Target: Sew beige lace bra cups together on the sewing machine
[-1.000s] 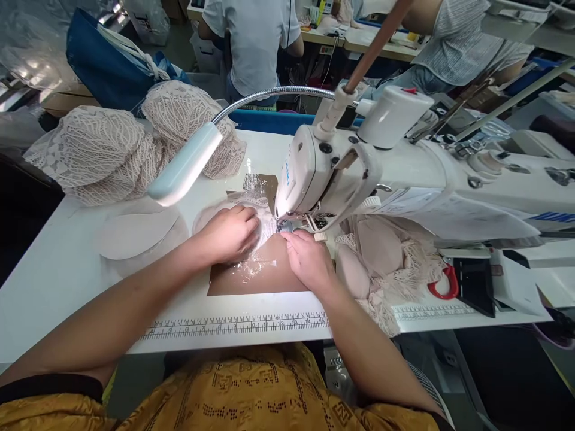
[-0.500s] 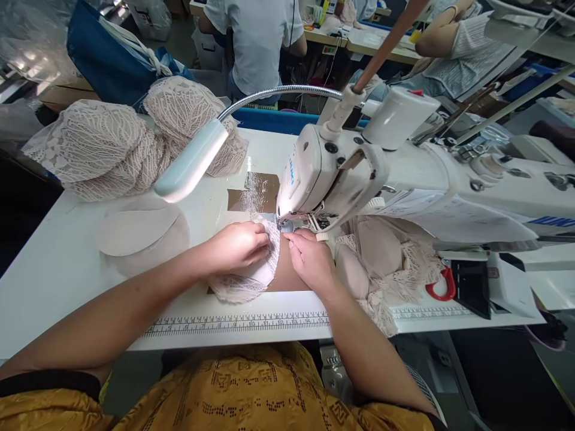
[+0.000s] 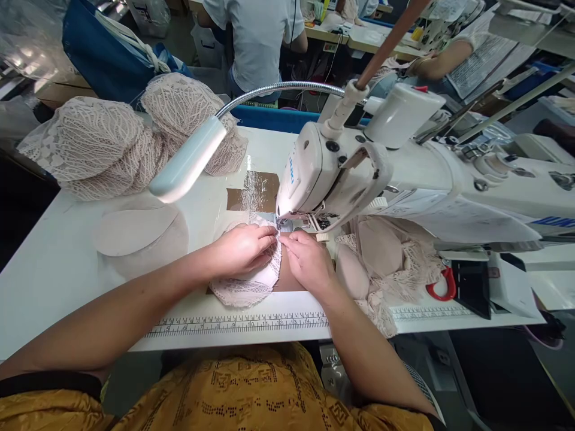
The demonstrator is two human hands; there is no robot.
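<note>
A pale pink lace bra cup [image 3: 246, 291] lies on the sewing machine bed, its right edge by the needle and presser foot [image 3: 279, 224]. My left hand [image 3: 245, 246] rests over the cup, fingers together and fingertips gripping its edge just in front of the foot. From the right, my right hand [image 3: 308, 257] pinches the same edge with thumb and forefinger; its other fingers are curled. The white sewing machine [image 3: 309, 167] stands directly beyond both hands. Brown tape [image 3: 291, 275] covers the bed beneath the cup.
Stacked lace cups [image 3: 99, 143] sit at the back left, with smooth beige cup pieces [image 3: 137, 230] nearer. A lamp [image 3: 188, 158] arches over the table. Sewn lace pieces [image 3: 380, 248] and red-handled scissors [image 3: 444, 285] lie right. A ruler strip [image 3: 242, 324] runs along the front edge.
My left hand has shifted slightly right toward the needle, its fingers straightening along the cup's edge. The cup has turned and lies flatter. My right hand stays nearly in place, its thumb at the edge.
</note>
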